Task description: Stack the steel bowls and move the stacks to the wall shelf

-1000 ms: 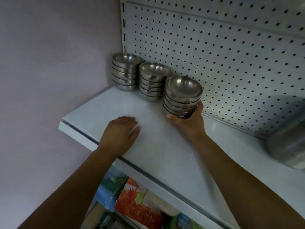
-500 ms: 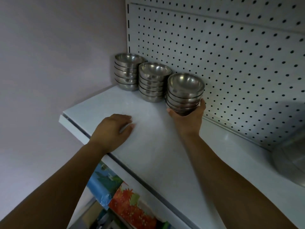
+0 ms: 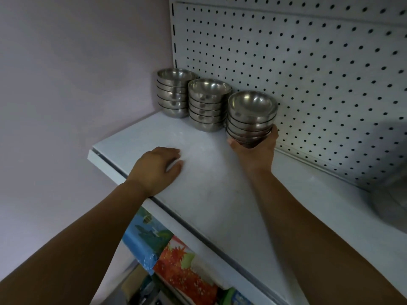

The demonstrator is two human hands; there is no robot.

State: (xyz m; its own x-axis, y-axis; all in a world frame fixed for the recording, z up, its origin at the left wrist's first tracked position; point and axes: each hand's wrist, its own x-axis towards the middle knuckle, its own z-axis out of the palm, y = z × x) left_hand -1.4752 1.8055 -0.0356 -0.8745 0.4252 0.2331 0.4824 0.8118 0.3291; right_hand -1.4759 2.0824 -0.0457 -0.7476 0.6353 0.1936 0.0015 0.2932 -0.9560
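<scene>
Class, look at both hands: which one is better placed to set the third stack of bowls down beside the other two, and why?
The right hand: it already cups the third stack from beneath, close to the middle stack. The left hand lies flat on the shelf, holding nothing.

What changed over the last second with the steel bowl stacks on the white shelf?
The right hand carried the third stack of steel bowls back toward the white pegboard, closing on the middle stack. The grip held. The left hand stayed flat on the white shelf; the other two stacks never moved.
</scene>
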